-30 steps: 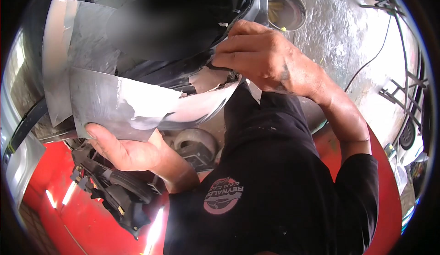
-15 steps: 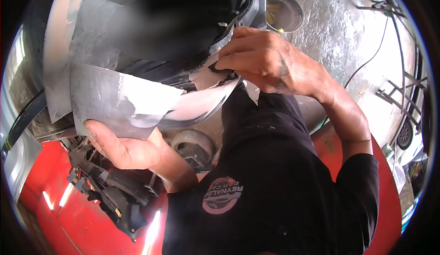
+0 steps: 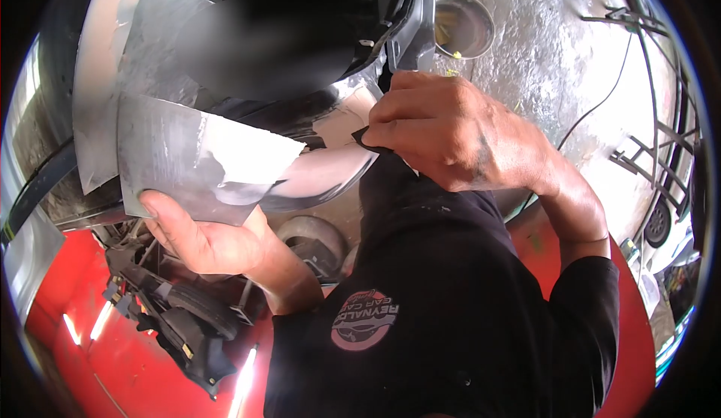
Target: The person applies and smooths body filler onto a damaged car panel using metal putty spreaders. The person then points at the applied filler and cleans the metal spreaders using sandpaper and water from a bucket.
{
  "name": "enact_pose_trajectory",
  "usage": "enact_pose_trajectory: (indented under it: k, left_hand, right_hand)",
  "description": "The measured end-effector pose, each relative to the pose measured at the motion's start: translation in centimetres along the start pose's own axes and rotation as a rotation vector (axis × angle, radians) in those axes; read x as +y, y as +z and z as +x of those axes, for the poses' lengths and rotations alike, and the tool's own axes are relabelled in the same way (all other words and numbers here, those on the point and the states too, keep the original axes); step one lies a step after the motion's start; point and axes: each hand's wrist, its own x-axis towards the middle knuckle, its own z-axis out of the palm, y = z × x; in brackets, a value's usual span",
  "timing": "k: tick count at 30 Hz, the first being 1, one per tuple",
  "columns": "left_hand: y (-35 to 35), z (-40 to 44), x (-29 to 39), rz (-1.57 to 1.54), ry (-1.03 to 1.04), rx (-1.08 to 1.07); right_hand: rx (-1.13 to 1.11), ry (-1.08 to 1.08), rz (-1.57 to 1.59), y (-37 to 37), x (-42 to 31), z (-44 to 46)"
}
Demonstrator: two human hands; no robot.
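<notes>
My left hand [image 3: 206, 245] grips a flat grey sheet [image 3: 158, 155] by its lower edge, thumb on top and the other fingers hidden underneath. Pale filler [image 3: 248, 151] is spread over the right part of that sheet. Between the closed fingers of my right hand [image 3: 451, 129] is a small black spreader [image 3: 368, 140], mostly hidden by them. It is by the right end of a curved, shiny car body panel [image 3: 323, 174], which carries pinkish filler patches. Whether the spreader touches the panel, I cannot tell.
Behind the sheet stands a grey-and-pink patched panel [image 3: 101, 87]. A round metal basin [image 3: 487, 24] sits on the wet-looking floor at upper right, with black metal stands [image 3: 653, 147] farther right. Dark car parts [image 3: 180, 320] lie near a red surface [image 3: 135, 388] at lower left.
My right hand has moved down and slightly right with the spreader, uncovering more of the filler patch on the car panel. My left hand still holds the sheet in nearly the same place.
</notes>
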Motion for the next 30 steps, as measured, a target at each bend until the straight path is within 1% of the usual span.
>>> enact_pose_trajectory:
  k: [4,6,9,10,12,13,14,16,18,19,22,23,26,29,30]
  left_hand:
    - [-0.3,0.0,-0.1,0.004,-0.013,0.002]
    - [-0.1,0.0,0.0,-0.004,-0.023,0.022]
    - [-0.5,-0.1,0.1,0.007,-0.082,-0.01]
    - [-0.2,-0.3,0.2,0.039,-0.117,0.028]
    - [0.8,-0.9,0.5,0.096,-0.174,0.105]
    - [0.6,-1.1,0.4,0.008,-0.208,0.053]
    - [1.0,-1.5,0.5,0.07,-0.243,0.077]
    - [2.2,-1.8,0.4,-0.081,-0.339,0.081]
    - [2.7,-2.1,0.2,-0.266,-0.46,-0.014]
    - [3.3,-2.3,0.4,-0.256,-0.535,0.031]
    - [3.6,-2.7,0.4,-0.425,-0.685,-0.018]
    - [3.9,-2.9,0.8,-0.371,-0.699,0.055]
    - [3.2,-3.0,0.7,-0.416,-0.676,-0.03]
    - [3.6,-2.6,1.3,-0.347,-0.571,-0.009]
    - [3.7,-2.5,1.6,-0.328,-0.534,-0.036]
  right_hand:
    - [0.021,0.034,0.073,-0.4,-0.5,0.0]
    - [0.07,0.048,0.14,-1.5,-0.8,0.4]
    - [0.141,0.071,0.233,-3.1,-0.8,0.6]
    - [0.163,0.076,0.26,-3.6,-0.8,0.6]
    - [0.252,0.045,0.243,-4.1,-1.6,0.4]
    - [0.282,-0.031,0.205,-4.2,-1.6,0.3]
    - [0.302,-0.084,0.187,-4.4,-1.7,0.4]
    - [0.328,-0.163,0.152,-4.4,-2.5,0.7]
    - [0.331,-0.234,0.063,-4.1,-3.7,1.1]
    - [0.333,-0.271,0.001,-4.0,-4.2,1.4]
    - [0.349,-0.249,-0.153,-2.4,-5.0,1.0]
    - [0.343,-0.259,-0.199,-2.1,-4.4,0.7]
    - [0.347,-0.169,-0.246,-2.6,-5.1,0.1]
    - [0.288,-0.088,-0.306,-3.0,-3.8,-1.0]
    - [0.277,-0.066,-0.315,-3.2,-3.2,-1.3]
